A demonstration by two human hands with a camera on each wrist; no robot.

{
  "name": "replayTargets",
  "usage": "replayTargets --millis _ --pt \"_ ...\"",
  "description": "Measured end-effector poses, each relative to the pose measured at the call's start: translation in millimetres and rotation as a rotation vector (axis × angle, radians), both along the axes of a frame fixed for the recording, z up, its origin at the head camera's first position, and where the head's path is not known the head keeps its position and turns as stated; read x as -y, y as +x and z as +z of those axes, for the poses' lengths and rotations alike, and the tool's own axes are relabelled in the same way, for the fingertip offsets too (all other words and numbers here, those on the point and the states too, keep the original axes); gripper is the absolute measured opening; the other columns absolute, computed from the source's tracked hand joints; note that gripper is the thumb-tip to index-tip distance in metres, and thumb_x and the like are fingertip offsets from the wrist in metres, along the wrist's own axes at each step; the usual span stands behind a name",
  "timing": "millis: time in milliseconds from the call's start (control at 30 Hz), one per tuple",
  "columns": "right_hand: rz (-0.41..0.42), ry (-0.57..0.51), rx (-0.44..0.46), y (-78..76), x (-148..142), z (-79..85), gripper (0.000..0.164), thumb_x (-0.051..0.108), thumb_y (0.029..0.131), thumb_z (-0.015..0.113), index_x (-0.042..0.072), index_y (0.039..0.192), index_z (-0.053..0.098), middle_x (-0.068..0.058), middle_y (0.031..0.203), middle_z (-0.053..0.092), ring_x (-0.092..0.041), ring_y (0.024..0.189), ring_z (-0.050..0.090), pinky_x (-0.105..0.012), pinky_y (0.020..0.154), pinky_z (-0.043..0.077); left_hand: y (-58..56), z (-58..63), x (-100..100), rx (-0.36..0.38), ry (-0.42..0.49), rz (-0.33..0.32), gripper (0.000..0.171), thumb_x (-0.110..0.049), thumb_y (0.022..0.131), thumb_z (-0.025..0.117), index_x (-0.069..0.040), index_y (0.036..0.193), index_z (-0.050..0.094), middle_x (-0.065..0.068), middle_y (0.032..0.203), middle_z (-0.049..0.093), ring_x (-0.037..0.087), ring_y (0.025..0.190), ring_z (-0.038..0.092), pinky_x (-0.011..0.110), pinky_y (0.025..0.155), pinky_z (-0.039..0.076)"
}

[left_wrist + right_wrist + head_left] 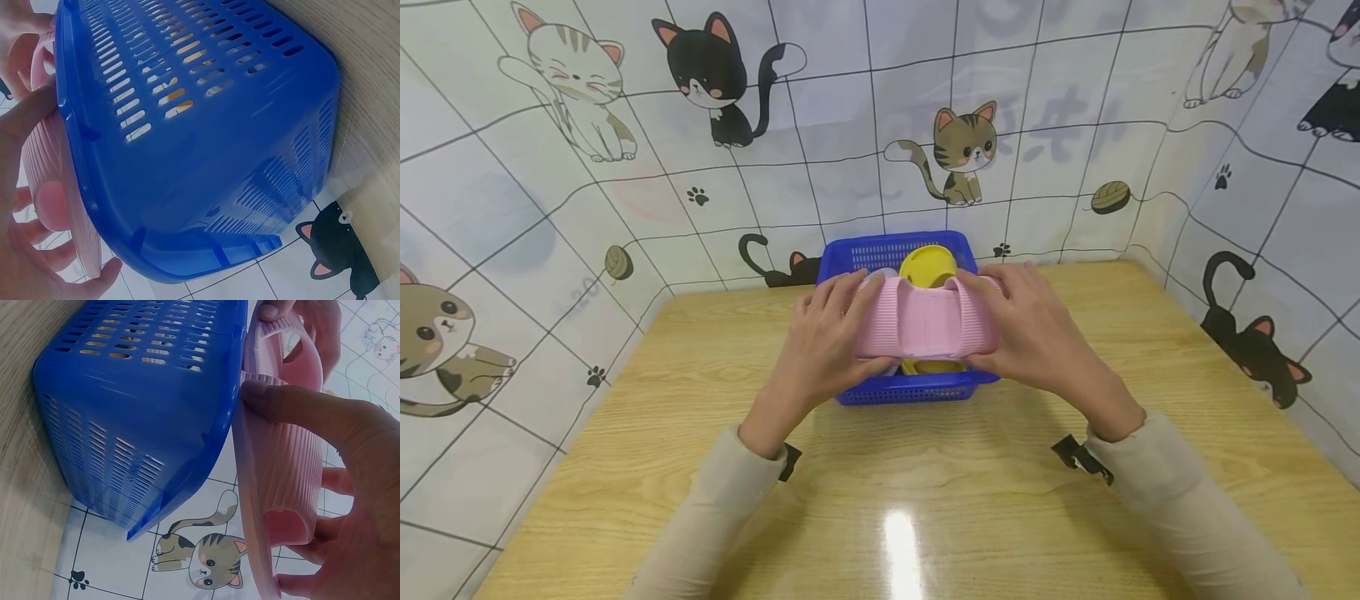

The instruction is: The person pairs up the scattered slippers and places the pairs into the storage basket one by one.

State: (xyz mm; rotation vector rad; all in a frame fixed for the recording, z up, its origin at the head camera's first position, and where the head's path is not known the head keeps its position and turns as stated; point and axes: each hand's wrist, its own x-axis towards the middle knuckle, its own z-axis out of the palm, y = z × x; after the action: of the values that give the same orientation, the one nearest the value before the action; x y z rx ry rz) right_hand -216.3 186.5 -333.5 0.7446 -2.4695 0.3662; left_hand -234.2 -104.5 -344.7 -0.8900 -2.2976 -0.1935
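Both hands hold a pair of pink slippers (pixel 929 321) with ribbed straps, side by side over a blue plastic basket (pixel 904 392). At the left end, my left hand (pixel 823 333) grips one with the thumb at the near edge and fingers over the strap. My right hand (pixel 1033 325) grips the right end the same way. In the left wrist view, the slipper (pixel 53 206) lies along the basket's rim (pixel 81 169). The right wrist view shows the right thumb on the ribbed strap (pixel 284 450), close to the rim.
Inside the basket are a yellow thing (pixel 928 262) with a rounded opening and a pale thing (pixel 883 273), both partly covered by the slippers. The basket stands on a wooden table (pixel 850 483), near the back wall (pixel 842 175), which is covered in cat-pattern sheeting.
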Motion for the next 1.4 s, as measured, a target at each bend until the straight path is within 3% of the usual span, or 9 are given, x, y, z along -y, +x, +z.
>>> replayTargets --millis 300,500,733,900,1400 --pt "0.016 -0.010 -0.017 0.3 0.7 -0.3 0.100 0.034 0.059 0.099 0.011 0.146 0.054 -0.020 0.134 0.057 -0.038 0.120 0.052 -0.059 0.108 0.041 0.4 -0.6 -2.8 0.005 0.005 -0.007 0.106 -0.063 0.072 0.087 -0.013 0.154 0.041 0.014 0.147 0.053 0.035 0.133 0.050 0.056 0.096 0.051" --pt "0.019 -0.019 -0.019 0.2 0.7 -1.6 0.100 0.034 0.059 0.099 0.011 0.146 0.055 -0.021 0.134 0.057 -0.039 0.122 0.053 -0.064 0.116 0.034 0.8 -1.7 -3.9 0.003 0.004 0.000 0.107 -0.063 0.071 0.087 -0.014 0.154 0.041 0.013 0.147 0.054 0.035 0.132 0.050 0.056 0.095 0.051" --pt "0.019 -0.008 -0.018 0.8 2.8 -1.8 0.101 0.034 0.059 0.099 0.012 0.146 0.054 -0.020 0.136 0.057 -0.038 0.123 0.051 -0.059 0.109 0.043 1.5 -1.9 -4.7 0.011 0.006 -0.011 0.107 -0.064 0.073 0.085 -0.014 0.155 0.039 0.012 0.149 0.052 0.034 0.134 0.049 0.056 0.096 0.051" --pt "0.019 -0.012 -0.008 0.7 4.2 -2.0 0.102 0.034 0.059 0.100 0.012 0.147 0.053 -0.020 0.137 0.057 -0.039 0.125 0.052 -0.064 0.119 0.032 2.5 -2.0 -4.6 0.011 0.006 -0.007 0.106 -0.065 0.074 0.084 -0.014 0.156 0.039 0.012 0.150 0.051 0.034 0.135 0.049 0.059 0.098 0.051" --pt "0.021 -0.012 -0.006 1.4 6.1 -3.4 0.103 0.035 0.058 0.101 0.014 0.147 0.054 -0.021 0.136 0.056 -0.040 0.126 0.052 -0.068 0.121 0.028 4.1 -2.3 -6.1 0.010 0.012 -0.010 0.106 -0.065 0.074 0.084 -0.015 0.156 0.039 0.012 0.151 0.051 0.033 0.134 0.049 0.056 0.096 0.051"
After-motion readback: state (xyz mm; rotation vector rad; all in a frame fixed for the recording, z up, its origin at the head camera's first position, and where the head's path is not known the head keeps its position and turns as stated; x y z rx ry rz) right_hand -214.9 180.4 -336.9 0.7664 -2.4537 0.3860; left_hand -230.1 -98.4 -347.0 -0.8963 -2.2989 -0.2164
